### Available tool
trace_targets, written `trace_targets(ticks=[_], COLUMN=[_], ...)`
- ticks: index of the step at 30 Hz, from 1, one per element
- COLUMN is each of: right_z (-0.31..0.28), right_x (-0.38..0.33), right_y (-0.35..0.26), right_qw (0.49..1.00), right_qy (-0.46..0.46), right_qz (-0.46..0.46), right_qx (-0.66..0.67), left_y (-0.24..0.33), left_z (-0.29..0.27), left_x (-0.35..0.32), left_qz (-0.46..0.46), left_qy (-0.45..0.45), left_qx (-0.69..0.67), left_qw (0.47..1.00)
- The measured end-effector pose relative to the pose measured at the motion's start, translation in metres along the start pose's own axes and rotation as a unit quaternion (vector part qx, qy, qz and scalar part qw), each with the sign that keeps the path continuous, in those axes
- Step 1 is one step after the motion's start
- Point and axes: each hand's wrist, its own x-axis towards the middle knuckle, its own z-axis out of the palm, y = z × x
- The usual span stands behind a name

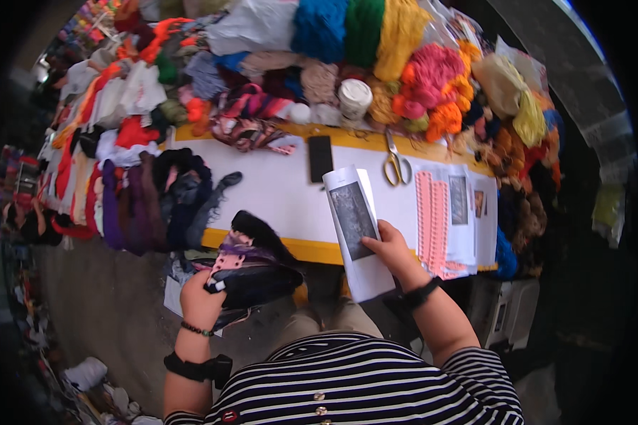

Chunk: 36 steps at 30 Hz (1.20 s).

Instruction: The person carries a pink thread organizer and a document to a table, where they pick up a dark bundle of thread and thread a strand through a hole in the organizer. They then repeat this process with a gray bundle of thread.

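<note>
One paper (353, 223), one bundle of dark cloth (262, 278), held at a table (262, 188)
The right hand (393, 249) pinches the paper between thumb and fingers; the left hand (200, 297) grips the bundle's near end, both close to the table's front edge. It seems a step of holding and looking; reaching elsewhere calls for freeing a hand

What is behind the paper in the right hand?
The table's white top and yellow edge show around the paper; whatever the paper and right hand directly cover cannot be seen.
</note>
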Motion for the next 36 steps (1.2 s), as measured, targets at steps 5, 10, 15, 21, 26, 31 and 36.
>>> trace_targets(ticks=[5,10,15,21,26,31,36], right_z=[0.054,0.137,0.18,0.199,0.196,0.196,0.199], right_x=[-0.051,-0.074,-0.083,-0.095,-0.101,-0.113,-0.116], right_y=[-0.13,-0.157,-0.163,-0.163,-0.16,-0.171,-0.176], right_qw=[0.925,0.88,0.923,0.92,0.934,0.928,0.944], right_qy=[-0.204,-0.292,-0.213,-0.223,-0.224,-0.219,-0.192], right_qz=[0.034,0.088,0.132,0.12,0.082,0.087,0.082], right_qx=[0.319,0.363,0.292,0.299,0.267,0.289,0.254], left_y=[0.004,0.034,0.093,0.097,0.109,0.093,0.1], left_z=[-0.026,-0.041,-0.064,-0.062,-0.077,-0.073,-0.08], left_x=[0.039,0.063,0.037,0.017,-0.006,-0.013,-0.025], left_qz=[0.003,0.01,-0.129,-0.194,-0.156,-0.081,0.021], left_qy=[0.02,-0.006,-0.124,-0.149,-0.185,-0.189,-0.096], left_qx=[-0.134,-0.229,-0.371,-0.494,-0.554,-0.555,-0.257], left_qw=[0.991,0.973,0.911,0.835,0.797,0.806,0.961])
